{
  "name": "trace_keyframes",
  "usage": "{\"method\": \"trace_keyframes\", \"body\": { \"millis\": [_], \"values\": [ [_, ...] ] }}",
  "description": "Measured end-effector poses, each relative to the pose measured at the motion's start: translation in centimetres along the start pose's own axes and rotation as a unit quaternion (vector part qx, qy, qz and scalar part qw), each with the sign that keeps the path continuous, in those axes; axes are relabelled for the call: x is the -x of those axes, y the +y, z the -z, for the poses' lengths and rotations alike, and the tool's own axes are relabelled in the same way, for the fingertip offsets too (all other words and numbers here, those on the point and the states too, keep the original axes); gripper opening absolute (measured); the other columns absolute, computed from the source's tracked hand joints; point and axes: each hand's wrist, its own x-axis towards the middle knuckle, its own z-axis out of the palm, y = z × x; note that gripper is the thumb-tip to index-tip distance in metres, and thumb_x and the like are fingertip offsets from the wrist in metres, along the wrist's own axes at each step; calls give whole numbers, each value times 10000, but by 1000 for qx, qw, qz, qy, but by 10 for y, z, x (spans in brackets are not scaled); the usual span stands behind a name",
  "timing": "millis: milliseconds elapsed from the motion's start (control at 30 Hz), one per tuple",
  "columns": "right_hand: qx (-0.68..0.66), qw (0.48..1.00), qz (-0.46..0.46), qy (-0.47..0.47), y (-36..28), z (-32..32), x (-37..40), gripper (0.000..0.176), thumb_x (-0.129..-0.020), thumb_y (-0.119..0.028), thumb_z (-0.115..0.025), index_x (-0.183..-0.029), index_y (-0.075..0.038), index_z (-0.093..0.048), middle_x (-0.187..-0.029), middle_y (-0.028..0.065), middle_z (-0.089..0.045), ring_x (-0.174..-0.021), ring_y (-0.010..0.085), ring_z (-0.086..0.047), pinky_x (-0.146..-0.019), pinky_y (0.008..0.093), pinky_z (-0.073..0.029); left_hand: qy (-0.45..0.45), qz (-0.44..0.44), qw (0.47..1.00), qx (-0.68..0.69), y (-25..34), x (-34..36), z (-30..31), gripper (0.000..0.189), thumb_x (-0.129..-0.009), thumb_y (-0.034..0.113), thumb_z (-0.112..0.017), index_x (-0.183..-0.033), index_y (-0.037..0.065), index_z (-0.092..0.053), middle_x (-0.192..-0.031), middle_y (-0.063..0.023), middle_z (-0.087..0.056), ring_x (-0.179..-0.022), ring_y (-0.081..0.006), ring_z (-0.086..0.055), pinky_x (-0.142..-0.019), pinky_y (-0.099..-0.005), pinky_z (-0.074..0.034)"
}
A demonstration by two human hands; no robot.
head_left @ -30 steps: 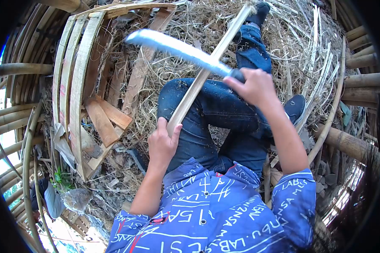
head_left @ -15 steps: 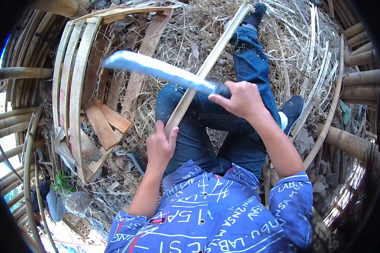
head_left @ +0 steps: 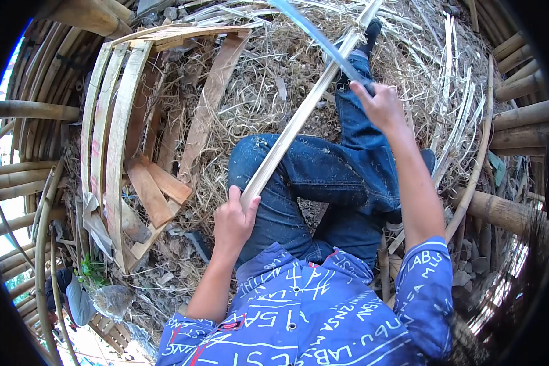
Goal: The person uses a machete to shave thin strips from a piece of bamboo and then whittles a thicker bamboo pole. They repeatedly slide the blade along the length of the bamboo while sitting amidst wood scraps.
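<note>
My left hand [head_left: 233, 219] grips the near end of a long pale bamboo strip [head_left: 300, 124] by my bent knee. The strip slants up and away across my jeans [head_left: 323, 168], and its far part lies over my outstretched foot [head_left: 372, 35]. In my right hand [head_left: 381, 108] is the dark handle of a machete, whose long blade [head_left: 311, 32] points forward and left. The blade crosses over the far part of the strip, near some frayed fibres on it.
At left stands a slatted wooden crate [head_left: 123, 128] with loose board pieces [head_left: 151, 192] by it. Curly shavings [head_left: 250, 85] cover the ground. Split strips [head_left: 456, 128] lie at right, near a thick bamboo pole [head_left: 500, 210]. Bamboo-pole walls [head_left: 521, 116] rise on both sides.
My right hand and the machete have moved forward along the strip, the blade swinging from pointing left to pointing forward. My left hand keeps its hold on the strip, shifted very slightly.
</note>
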Motion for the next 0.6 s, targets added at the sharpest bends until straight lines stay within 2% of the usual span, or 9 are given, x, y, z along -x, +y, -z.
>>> {"method": "trace_keyframes", "body": {
  "millis": [67, 133, 200, 367, 400, 467, 533, 600],
  "values": [
    [-21, 998, 60, 12, -6, -22, 28, 731, -846, -734, -544, -759, -25, -695, -694, 210, -670, -681, 378, -687, -673, 445, -551, 0, 3, 1000, -1, 0, 1, -1, 427, -969, 429, -566, -964, 15, -459, -651, -278, -597, -634, -477, -620, -543, -537, -480],
    [-47, 994, 100, -16, -18, -41, 59, 676, -827, -713, -583, -749, -50, -689, -675, 211, -661, -688, 390, -685, -661, 463, -546, -4, 3, 1000, -3, -3, 2, -1, 433, -970, 435, -561, -967, 14, -462, -651, -278, -597, -636, -477, -621, -545, -536, -479],
    [27, 987, 160, -24, -21, -53, 75, 659, -815, -713, -592, -742, -64, -687, -658, 207, -652, -675, 398, -672, -644, 477, -535, -6, 2, 1000, -6, -5, 3, -2, 439, -972, 442, -556, -969, 12, -464, -651, -279, -597, -638, -477, -621, -547, -536, -478],
    [71, 976, 207, 8, -13, -46, 51, 703, -788, -759, -577, -703, -66, -659, -654, 196, -654, -657, 392, -670, -615, 480, -528, -3, 8, 999, 51, -4, 2, 0, 449, -977, 454, -542, -960, 13, -460, -650, -283, -589, -654, -491, -613, -552, -537, -469],
    [93, 980, 174, 4, -15, -38, 43, 719, -792, -767, -565, -713, -61, -673, -673, 192, -664, -689, 374, -684, -627, 476, -532, 0, 5, 999, 52, -4, 2, 1, 449, -977, 454, -542, -960, 13, -460, -650, -283, -589, -654, -491, -613, -552, -537, -469],
    [18, 993, 103, 46, -7, -24, 19, 739, -806, -778, -539, -741, -57, -689, -702, 187, -676, -736, 342, -699, -661, 463, -541, -5, 2, 999, 32, -8, 3, 1, 440, -976, 447, -547, -957, 16, -458, -655, -287, -589, -659, -497, -609, -554, -538, -469],
    [-26, 999, -41, 18, 13, -3, -19, 764, -826, -786, -506, -775, -51, -708, -726, 170, -686, -761, 311, -704, -695, 433, -552, -2, -5, 999, 31, -5, 2, 3, 436, -974, 444, -550, -955, 18, -457, -657, -287, -591, -661, -495, -612, -554, -539, -472],
    [6, 999, -23, 29, 24, 11, -35, 789, -850, -784, -472, -806, -33, -709, -733, 161, -690, -753, 310, -704, -706, 423, -557, -1, -14, 999, 29, -4, 3, 5, 432, -972, 441, -553, -954, 20, -457, -658, -287, -594, -662, -492, -616, -555, -540, -476]
  ]
}}
